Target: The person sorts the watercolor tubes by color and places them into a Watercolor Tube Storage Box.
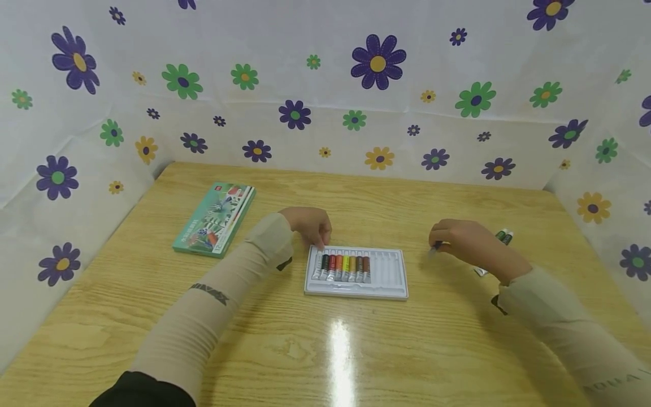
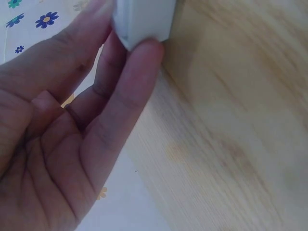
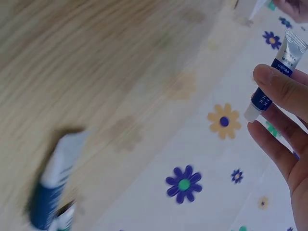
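My left hand (image 1: 308, 223) grips the upper left corner of a white plastic tray (image 1: 389, 270); in the left wrist view, thumb and fingers pinch the tray's edge. Several paint tubes (image 1: 346, 267) lie side by side in its left slots, from white and black through red, orange and yellow to brown. The slots at the right hold no tubes. Off to the right of the tray, my right hand (image 1: 458, 240) pinches a dark blue paint tube (image 3: 272, 79) between thumb and fingers, its white cap pointing down in the right wrist view.
More paint tubes (image 1: 505, 236) with green bands lie on the wooden table (image 1: 254, 345) beyond my right hand, partly hidden by it. A teal paint box (image 1: 213, 219) lies at the left. White flower-printed cloth (image 1: 325, 68) encloses the table's back and sides.
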A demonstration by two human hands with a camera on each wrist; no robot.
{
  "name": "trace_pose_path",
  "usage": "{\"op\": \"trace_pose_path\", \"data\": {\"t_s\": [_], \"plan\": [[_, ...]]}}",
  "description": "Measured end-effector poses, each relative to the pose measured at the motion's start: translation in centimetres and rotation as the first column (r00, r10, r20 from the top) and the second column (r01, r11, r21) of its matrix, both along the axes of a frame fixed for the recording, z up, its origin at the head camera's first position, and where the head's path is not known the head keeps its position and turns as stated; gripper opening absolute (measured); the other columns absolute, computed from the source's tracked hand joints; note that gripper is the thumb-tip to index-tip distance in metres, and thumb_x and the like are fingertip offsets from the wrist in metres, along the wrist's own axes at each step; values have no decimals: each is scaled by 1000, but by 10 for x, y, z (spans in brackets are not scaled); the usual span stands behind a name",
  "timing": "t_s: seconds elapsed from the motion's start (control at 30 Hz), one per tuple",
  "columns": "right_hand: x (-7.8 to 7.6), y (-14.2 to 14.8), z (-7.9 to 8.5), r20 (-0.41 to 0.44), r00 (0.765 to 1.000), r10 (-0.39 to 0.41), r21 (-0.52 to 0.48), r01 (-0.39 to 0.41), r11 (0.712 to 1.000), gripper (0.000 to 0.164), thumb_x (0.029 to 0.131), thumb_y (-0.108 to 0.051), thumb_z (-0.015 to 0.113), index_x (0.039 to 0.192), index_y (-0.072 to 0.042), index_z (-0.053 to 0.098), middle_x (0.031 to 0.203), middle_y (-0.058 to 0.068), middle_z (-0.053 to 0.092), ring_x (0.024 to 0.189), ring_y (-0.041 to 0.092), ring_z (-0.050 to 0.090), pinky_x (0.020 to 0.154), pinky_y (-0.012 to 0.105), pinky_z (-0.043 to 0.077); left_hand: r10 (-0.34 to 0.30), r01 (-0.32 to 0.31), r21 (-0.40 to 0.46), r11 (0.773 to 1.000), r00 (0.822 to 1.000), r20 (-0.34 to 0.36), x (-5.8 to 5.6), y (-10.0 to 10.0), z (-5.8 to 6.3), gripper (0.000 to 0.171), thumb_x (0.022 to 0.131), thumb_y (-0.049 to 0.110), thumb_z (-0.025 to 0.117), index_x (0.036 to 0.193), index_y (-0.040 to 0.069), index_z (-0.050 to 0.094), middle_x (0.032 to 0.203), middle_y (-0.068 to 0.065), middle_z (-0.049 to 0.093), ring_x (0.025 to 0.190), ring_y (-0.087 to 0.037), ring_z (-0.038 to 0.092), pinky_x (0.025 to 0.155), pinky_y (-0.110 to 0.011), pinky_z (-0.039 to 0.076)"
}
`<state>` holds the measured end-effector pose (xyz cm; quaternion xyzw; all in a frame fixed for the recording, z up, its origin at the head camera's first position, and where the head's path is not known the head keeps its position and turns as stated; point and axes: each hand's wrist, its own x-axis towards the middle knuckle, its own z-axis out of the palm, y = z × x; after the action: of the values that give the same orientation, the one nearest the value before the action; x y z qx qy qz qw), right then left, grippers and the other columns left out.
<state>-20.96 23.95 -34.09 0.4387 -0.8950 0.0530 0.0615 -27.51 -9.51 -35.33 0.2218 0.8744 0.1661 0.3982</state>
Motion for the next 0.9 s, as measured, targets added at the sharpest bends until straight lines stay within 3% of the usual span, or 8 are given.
{"op": "trace_pose_path", "data": {"t_s": [0.23,0.5,0.67,0.9], "plan": [[-3,-33,-1,-12,998,64,-41,-64,997,17,68,-4,79,80,-11,69,88,1,69,83,14,65,72,28,56,-2,2,-9,1000,1000,-9,2,0,2,6,83,5,69,81,7,64,80,0,56,70,-9,57,68,-22,55],[-5,-68,-6,31,983,182,-72,-179,981,15,70,-4,78,83,-8,71,88,1,69,84,13,65,75,26,56,3,-3,-9,1000,1000,-9,0,0,-1,6,83,6,69,81,7,64,81,0,57,71,-10,58,67,-21,55],[-4,-83,-14,60,967,246,-79,-241,967,13,71,-5,77,82,-10,70,89,0,69,85,12,64,76,24,55,23,-22,-23,999,1000,14,-2,1,-2,5,83,7,69,82,8,64,84,-1,59,74,-11,58,71,-22,55],[-3,-94,-23,103,952,288,-64,-283,957,12,74,-5,76,82,-11,71,92,1,69,88,14,65,79,23,55,1,-1,-7,1000,999,44,-9,-1,-8,10,82,5,70,77,10,63,82,-3,59,73,-12,60,70,-23,55]]}}
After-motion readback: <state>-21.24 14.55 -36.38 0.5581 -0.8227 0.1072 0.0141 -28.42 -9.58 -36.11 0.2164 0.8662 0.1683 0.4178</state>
